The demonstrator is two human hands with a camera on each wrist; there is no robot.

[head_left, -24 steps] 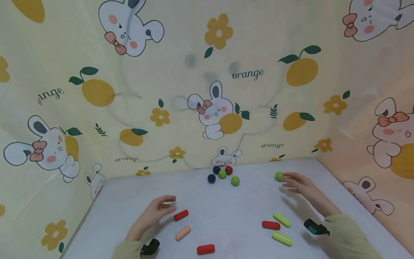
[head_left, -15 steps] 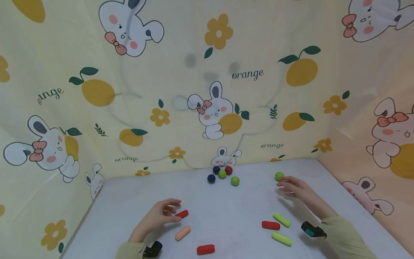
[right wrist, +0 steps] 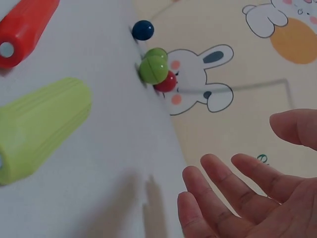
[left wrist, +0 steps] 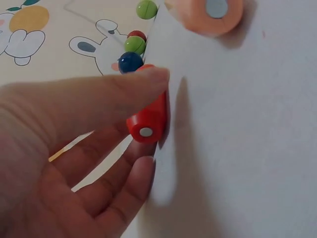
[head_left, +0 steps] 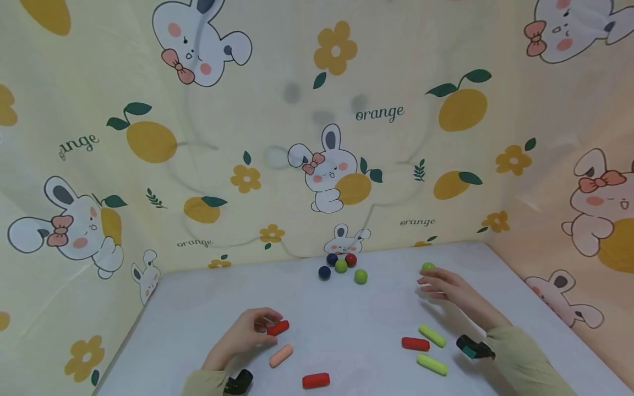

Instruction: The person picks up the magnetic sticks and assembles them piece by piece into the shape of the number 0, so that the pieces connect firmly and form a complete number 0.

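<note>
My left hand (head_left: 249, 332) hovers low around a short red stick (head_left: 278, 328). Its thumb lies on the near side and its fingers on the far side. In the left wrist view the thumb overlaps the red stick (left wrist: 150, 118), whose near end has a pale round dot. A peach stick (head_left: 281, 356) lies just in front of that hand. My right hand (head_left: 453, 289) is above the table at the right, fingers spread and nothing in them. Beyond its fingertips sits a green ball (head_left: 428, 267), partly hidden in the head view.
Several balls cluster at the table's back: dark blue (head_left: 324, 273), green (head_left: 361, 276), red (head_left: 350, 260). At right lie a red stick (head_left: 415, 344) and two light green sticks (head_left: 432, 364). Another red stick (head_left: 316, 380) lies in front. A printed curtain (head_left: 223, 137) borders the table.
My left hand has moved right and forward until its thumb and fingers surround the red stick. My right hand has drifted left, away from the green ball. The sticks and balls stay put.
</note>
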